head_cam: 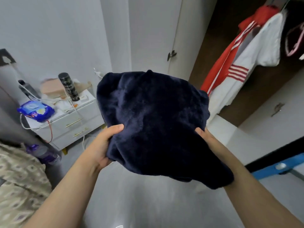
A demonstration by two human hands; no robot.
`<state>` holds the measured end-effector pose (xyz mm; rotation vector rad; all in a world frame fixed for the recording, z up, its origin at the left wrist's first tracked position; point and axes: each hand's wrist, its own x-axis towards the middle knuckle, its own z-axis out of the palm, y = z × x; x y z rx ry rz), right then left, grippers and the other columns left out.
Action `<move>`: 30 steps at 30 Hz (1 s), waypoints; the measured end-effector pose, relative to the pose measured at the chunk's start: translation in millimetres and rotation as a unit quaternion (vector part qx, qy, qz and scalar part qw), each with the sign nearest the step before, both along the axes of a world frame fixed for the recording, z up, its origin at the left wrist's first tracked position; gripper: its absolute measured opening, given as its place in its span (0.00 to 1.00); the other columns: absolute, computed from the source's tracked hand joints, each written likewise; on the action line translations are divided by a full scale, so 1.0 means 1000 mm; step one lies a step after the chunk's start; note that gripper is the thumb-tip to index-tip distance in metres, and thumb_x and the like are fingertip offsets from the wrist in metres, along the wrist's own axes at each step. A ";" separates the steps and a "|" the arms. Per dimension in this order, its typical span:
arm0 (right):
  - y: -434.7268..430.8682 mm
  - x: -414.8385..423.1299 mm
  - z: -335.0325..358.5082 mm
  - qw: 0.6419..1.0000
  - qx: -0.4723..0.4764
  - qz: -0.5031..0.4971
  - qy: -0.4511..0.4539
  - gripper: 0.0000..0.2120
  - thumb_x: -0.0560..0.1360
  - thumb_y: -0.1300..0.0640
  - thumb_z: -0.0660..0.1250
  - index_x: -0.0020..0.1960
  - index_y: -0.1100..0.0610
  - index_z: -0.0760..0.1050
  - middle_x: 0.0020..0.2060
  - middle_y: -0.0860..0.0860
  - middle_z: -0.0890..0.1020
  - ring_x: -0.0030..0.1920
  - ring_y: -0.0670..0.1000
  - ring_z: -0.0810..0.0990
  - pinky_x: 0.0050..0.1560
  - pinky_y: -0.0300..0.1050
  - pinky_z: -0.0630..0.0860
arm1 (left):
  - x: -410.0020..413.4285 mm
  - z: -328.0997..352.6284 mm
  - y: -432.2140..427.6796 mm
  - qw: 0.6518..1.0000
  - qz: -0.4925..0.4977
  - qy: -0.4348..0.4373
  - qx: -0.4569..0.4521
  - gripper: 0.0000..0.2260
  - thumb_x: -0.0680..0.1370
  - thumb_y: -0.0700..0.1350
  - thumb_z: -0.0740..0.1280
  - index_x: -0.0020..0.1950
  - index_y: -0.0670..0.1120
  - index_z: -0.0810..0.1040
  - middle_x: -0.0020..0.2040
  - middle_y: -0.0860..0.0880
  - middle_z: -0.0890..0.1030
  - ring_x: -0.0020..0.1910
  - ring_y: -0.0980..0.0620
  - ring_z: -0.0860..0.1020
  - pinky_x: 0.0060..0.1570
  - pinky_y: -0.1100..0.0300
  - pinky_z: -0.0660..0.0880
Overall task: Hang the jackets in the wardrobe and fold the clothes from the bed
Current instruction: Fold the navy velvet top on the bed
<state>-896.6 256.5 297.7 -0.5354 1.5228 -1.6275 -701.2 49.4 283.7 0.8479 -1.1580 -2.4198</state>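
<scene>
holding the navy fleece bundle (pixel 153 122) in the air before the open wardrobe (pixel 246 89), left hand (pixel 105 143) and right hand (pixel 205 137) each clamped on a side — i'd keep it level and the folds tucked.

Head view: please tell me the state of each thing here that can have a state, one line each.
Navy fleece garment: bundled, held in the air.
Left hand: gripping the garment's left edge.
Right hand: gripping its right edge.
Wardrobe: door open.
Red and white jacket: hanging inside the wardrobe.
Nightstand drawers: closed.
Dark bottle: upright on the nightstand.
</scene>
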 end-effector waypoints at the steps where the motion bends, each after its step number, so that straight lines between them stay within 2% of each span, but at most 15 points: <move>1: -0.003 -0.004 0.028 1.000 0.010 0.003 0.017 0.50 0.42 0.30 0.81 0.60 0.40 0.67 0.53 0.37 0.81 0.50 0.37 0.82 0.47 0.31 0.78 | -0.005 0.023 -0.004 1.000 -0.003 0.010 -0.007 0.31 0.51 0.48 0.83 0.52 0.43 0.83 0.47 0.43 0.86 0.45 0.46 0.85 0.37 0.57 0.81; 3: -0.005 -0.009 0.082 0.999 0.027 -0.003 0.036 0.32 0.61 0.38 0.80 0.58 0.45 0.69 0.55 0.41 0.80 0.49 0.40 0.82 0.47 0.32 0.79 | -0.016 0.072 -0.010 0.999 -0.018 0.028 -0.030 0.19 0.57 0.46 0.81 0.46 0.43 0.86 0.45 0.43 0.86 0.43 0.47 0.85 0.36 0.58 0.81; 4: -0.007 -0.009 0.101 0.999 0.026 -0.019 0.025 0.20 0.72 0.49 0.74 0.59 0.47 0.69 0.55 0.44 0.79 0.47 0.40 0.82 0.46 0.32 0.79 | -0.019 0.089 -0.011 0.999 -0.017 0.036 -0.037 0.10 0.62 0.44 0.77 0.42 0.44 0.87 0.43 0.44 0.86 0.41 0.48 0.85 0.35 0.59 0.81; 5: -0.009 -0.010 0.117 0.999 0.018 -0.036 0.020 0.17 0.77 0.57 0.68 0.62 0.49 0.68 0.55 0.45 0.79 0.46 0.40 0.82 0.45 0.32 0.80 | -0.023 0.106 -0.012 0.998 -0.011 0.046 -0.044 0.07 0.65 0.43 0.72 0.40 0.44 0.87 0.41 0.44 0.86 0.40 0.49 0.85 0.35 0.60 0.81; 7: -0.011 -0.016 0.146 0.998 -0.006 -0.046 0.036 0.31 0.69 0.54 0.78 0.67 0.51 0.68 0.52 0.45 0.82 0.46 0.42 0.83 0.44 0.35 0.81 | -0.031 0.140 -0.012 0.997 -0.012 0.062 -0.051 0.11 0.68 0.43 0.65 0.45 0.42 0.85 0.41 0.44 0.86 0.40 0.49 0.85 0.34 0.60 0.80; 9: -0.010 -0.024 0.172 0.998 -0.035 -0.048 0.037 0.53 0.44 0.43 0.87 0.66 0.49 0.69 0.52 0.44 0.84 0.49 0.44 0.85 0.44 0.38 0.81 | -0.041 0.168 -0.012 0.995 -0.014 0.073 -0.064 0.13 0.69 0.42 0.64 0.51 0.40 0.81 0.41 0.44 0.86 0.40 0.48 0.85 0.34 0.59 0.81; 10: -0.009 -0.031 0.181 0.997 -0.040 -0.060 0.036 0.59 0.39 0.40 0.86 0.67 0.47 0.69 0.54 0.45 0.84 0.52 0.46 0.84 0.48 0.41 0.81 | -0.047 0.179 -0.012 0.994 -0.021 0.080 -0.070 0.13 0.69 0.42 0.64 0.51 0.40 0.80 0.41 0.44 0.86 0.39 0.48 0.85 0.34 0.59 0.80; 12: -0.008 -0.045 0.200 0.995 -0.046 -0.070 0.048 0.66 0.38 0.39 0.86 0.73 0.48 0.66 0.62 0.50 0.81 0.60 0.52 0.81 0.61 0.52 0.78 | -0.064 0.201 -0.011 0.992 -0.033 0.090 -0.081 0.12 0.69 0.42 0.65 0.50 0.40 0.80 0.40 0.44 0.86 0.38 0.48 0.85 0.34 0.59 0.80; 14: -0.009 -0.064 0.216 0.993 -0.065 -0.080 0.056 0.62 0.39 0.39 0.86 0.71 0.47 0.68 0.63 0.51 0.81 0.63 0.55 0.80 0.65 0.57 0.75 | -0.086 0.222 -0.015 0.990 -0.049 0.100 -0.090 0.12 0.70 0.43 0.65 0.50 0.40 0.80 0.41 0.43 0.86 0.39 0.48 0.85 0.36 0.58 0.80; 18: -0.015 -0.115 0.248 0.986 -0.113 -0.094 0.076 0.53 0.41 0.41 0.87 0.63 0.41 0.71 0.54 0.45 0.85 0.54 0.48 0.84 0.50 0.44 0.81 | -0.148 0.259 -0.031 0.985 -0.068 0.104 -0.116 0.18 0.70 0.44 0.68 0.57 0.40 0.80 0.48 0.42 0.85 0.46 0.45 0.85 0.44 0.53 0.79; 20: -0.020 -0.142 0.267 0.981 -0.116 -0.113 0.105 0.45 0.53 0.47 0.85 0.65 0.44 0.70 0.50 0.45 0.86 0.47 0.44 0.86 0.42 0.39 0.82 | -0.186 0.277 -0.039 0.981 -0.081 0.107 -0.140 0.17 0.68 0.45 0.71 0.54 0.41 0.82 0.50 0.41 0.85 0.46 0.44 0.85 0.47 0.51 0.78; 23: -0.028 -0.195 0.291 0.967 -0.130 -0.186 0.115 0.20 0.76 0.61 0.69 0.60 0.40 0.69 0.46 0.42 0.81 0.37 0.40 0.84 0.33 0.35 0.79 | -0.246 0.306 -0.051 0.974 -0.098 0.121 -0.165 0.13 0.67 0.45 0.71 0.50 0.42 0.83 0.48 0.41 0.85 0.45 0.45 0.85 0.46 0.52 0.79; 26: -0.031 -0.241 0.316 0.959 -0.160 -0.193 0.130 0.24 0.71 0.55 0.73 0.61 0.40 0.67 0.48 0.43 0.81 0.40 0.41 0.84 0.34 0.35 0.79 | -0.303 0.332 -0.063 0.968 -0.115 0.132 -0.180 0.14 0.64 0.50 0.72 0.47 0.45 0.85 0.48 0.42 0.84 0.47 0.42 0.82 0.54 0.49 0.71; 28: -0.030 -0.266 0.339 0.957 -0.164 -0.173 0.164 0.37 0.54 0.42 0.83 0.59 0.39 0.70 0.47 0.42 0.84 0.43 0.41 0.85 0.38 0.37 0.80 | -0.337 0.350 -0.068 0.964 -0.126 0.137 -0.191 0.14 0.65 0.51 0.73 0.46 0.45 0.84 0.46 0.42 0.83 0.46 0.42 0.80 0.52 0.48 0.69; 30: -0.033 -0.292 0.362 0.946 -0.135 -0.212 0.207 0.43 0.50 0.29 0.78 0.62 0.36 0.70 0.51 0.39 0.82 0.51 0.43 0.83 0.48 0.43 0.79 | -0.368 0.365 -0.072 0.962 -0.128 0.158 -0.184 0.11 0.66 0.50 0.71 0.44 0.45 0.83 0.43 0.44 0.83 0.42 0.43 0.81 0.45 0.51 0.71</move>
